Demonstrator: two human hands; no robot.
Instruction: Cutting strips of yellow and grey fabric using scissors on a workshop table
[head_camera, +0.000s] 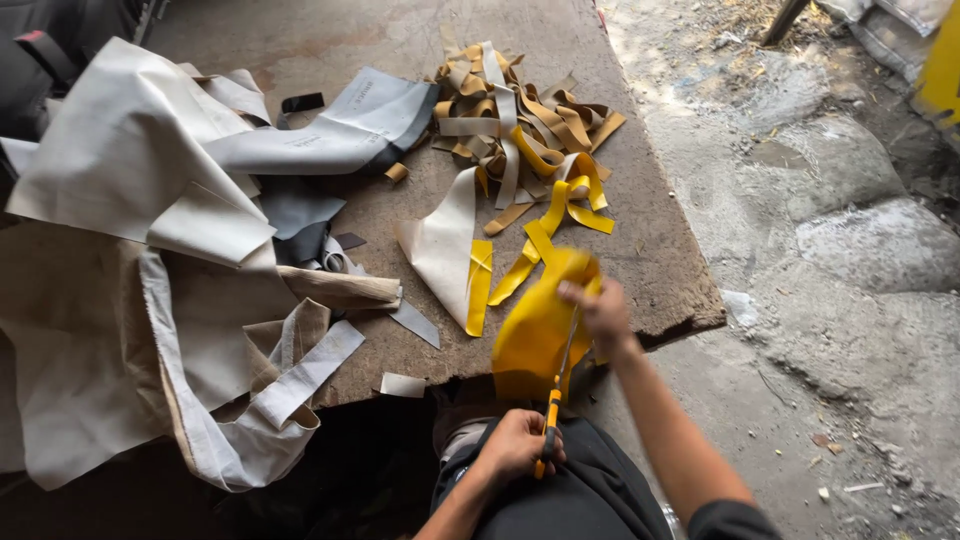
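A person seated at the near edge of a worn board (640, 250) cuts a yellow sheet (535, 335) with orange-handled scissors (553, 410). The left hand (515, 445), fingers curled tight through the handles, sits at about 6 o'clock from the sheet; the blades run up and slightly right toward 1 o'clock, along the sheet's long axis. The right hand (597, 308) pinches the sheet's top edge at 12 o'clock, thumb and fingers pressed together on the material, holding it taut above the lap. The right hand is the one on the sheet itself; the left meets it only through the blades. A tangle of cut yellow and tan strips (525, 140) lies farther off at 12 o'clock, large pale sheets (130, 200) spread at 9 to 10 o'clock, and the board's ragged edge drops to bare rough ground (830, 300) at 3 o'clock.
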